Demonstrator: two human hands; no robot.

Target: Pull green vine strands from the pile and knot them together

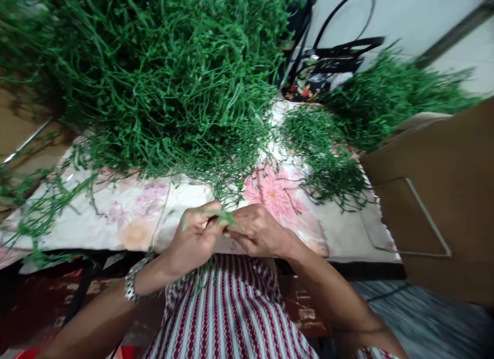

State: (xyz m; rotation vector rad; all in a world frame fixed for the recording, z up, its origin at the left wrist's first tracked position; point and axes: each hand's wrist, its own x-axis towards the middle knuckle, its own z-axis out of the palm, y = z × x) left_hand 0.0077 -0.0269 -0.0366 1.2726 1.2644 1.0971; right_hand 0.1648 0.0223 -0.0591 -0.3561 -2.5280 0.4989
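Note:
My left hand (196, 241) and my right hand (257, 230) meet at the table's front edge, fingertips close together. A small green sprig (227, 218) is pinched in my left hand's fingers, its tips spreading towards the right hand. The fingers of my right hand are curled closed beside it; what they grip is hidden. Green strands hang below my left hand in front of the striped shirt. Beyond both hands a large heap of green stems (165, 91) covers the back of the flowered cloth (135, 215).
A smaller green pile (324, 153) lies right of the heap. Behind it stand a black flowered handbag (320, 73) and more green stems (405, 88). A cardboard box (443, 194) borders the right side. Loose stems (42, 209) trail over the cloth's left edge.

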